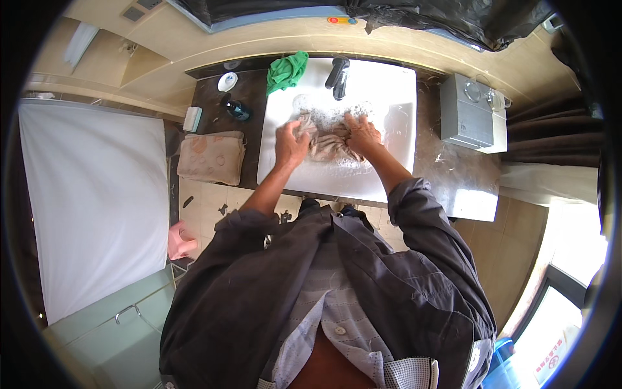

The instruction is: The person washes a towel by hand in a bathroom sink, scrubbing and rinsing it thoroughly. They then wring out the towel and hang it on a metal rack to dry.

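Observation:
A wet beige cloth (329,144) lies bunched in the white sink (396,175), with soap suds around it. At the left end of the cloth my left hand (293,144) is closed, its fingers curled on a fold of the fabric. My right hand (365,135) grips the right end, with the thumb toward the middle; its fingertips are partly lost in the suds. Above the cloth, at the back of the sink, stands a black faucet (338,76). A green cloth (286,71) hangs over the sink's back left corner.
On the dark counter (447,170) to the left are a folded beige towel (211,157), a dark bottle (236,109), a small white dish (227,82) and a white-and-blue block-like item (192,119). A grey box (468,110) stands at the right. A pink stool (181,241) is low left.

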`<state>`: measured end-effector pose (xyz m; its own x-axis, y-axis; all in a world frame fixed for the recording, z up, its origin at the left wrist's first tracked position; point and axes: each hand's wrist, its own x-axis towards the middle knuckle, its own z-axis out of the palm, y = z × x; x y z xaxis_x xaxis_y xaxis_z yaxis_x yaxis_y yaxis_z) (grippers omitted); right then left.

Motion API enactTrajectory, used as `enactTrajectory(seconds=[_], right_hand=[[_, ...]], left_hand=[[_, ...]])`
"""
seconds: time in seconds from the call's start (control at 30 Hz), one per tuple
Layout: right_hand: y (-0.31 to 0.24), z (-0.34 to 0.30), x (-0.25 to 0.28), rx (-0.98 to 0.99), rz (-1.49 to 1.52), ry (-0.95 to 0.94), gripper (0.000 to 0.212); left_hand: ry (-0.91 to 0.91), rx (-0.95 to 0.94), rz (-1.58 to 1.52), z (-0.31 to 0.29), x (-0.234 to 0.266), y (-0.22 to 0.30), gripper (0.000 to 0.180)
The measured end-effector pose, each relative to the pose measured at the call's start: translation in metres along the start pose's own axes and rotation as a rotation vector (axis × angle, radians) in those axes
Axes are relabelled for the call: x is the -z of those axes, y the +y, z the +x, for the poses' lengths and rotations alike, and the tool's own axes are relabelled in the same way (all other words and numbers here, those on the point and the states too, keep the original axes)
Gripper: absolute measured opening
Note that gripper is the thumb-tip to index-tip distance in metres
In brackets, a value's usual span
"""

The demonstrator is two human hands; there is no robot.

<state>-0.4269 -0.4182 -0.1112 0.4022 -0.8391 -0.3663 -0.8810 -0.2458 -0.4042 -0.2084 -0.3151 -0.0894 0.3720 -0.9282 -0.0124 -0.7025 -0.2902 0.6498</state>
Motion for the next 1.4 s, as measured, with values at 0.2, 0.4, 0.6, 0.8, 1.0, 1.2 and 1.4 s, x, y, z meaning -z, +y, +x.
enactTrajectory(seconds=[0.2, 0.4, 0.6, 0.8, 1.0, 1.2, 1.4], right_hand=[[-0.012, -0.003, -0.001, -0.049, 0.957, -0.314, 0.046], [-0.063, -0.064, 0.021, -0.164, 0.983, -0.137, 0.045], [-0.096, -0.077, 0.004, 0.192, 0.433, 0.101, 0.059], [-0.053, -0.030, -0.005, -0.055, 0.245, 0.202, 0.046], [0.024, -0.011, -0.008, -0.170, 0.306, 0.336, 0.045], [0.026, -0.009, 0.001, -0.024, 0.084, 0.291, 0.071], [0.013, 0.014, -0.032, 0.045, 0.357, -0.203, 0.058]], left_hand=[[-0.602, 0.903, -1.155, -0.052, -0.009, 0.056, 0.089], [-0.696, 0.901, -1.521, -0.021, -0.026, 0.056, 0.081], [-0.548, 0.045, -1.744, 0.015, -0.093, -0.013, 0.040], [-0.622, 0.830, -1.676, 0.002, -0.086, 0.036, 0.040], [-0.197, 0.575, -1.471, 0.017, -0.068, -0.014, 0.061], [-0.349, 0.849, -0.986, 0.013, -0.028, -0.046, 0.066], [-0.122, 0.825, -0.841, -0.041, -0.011, 0.032, 0.085]])
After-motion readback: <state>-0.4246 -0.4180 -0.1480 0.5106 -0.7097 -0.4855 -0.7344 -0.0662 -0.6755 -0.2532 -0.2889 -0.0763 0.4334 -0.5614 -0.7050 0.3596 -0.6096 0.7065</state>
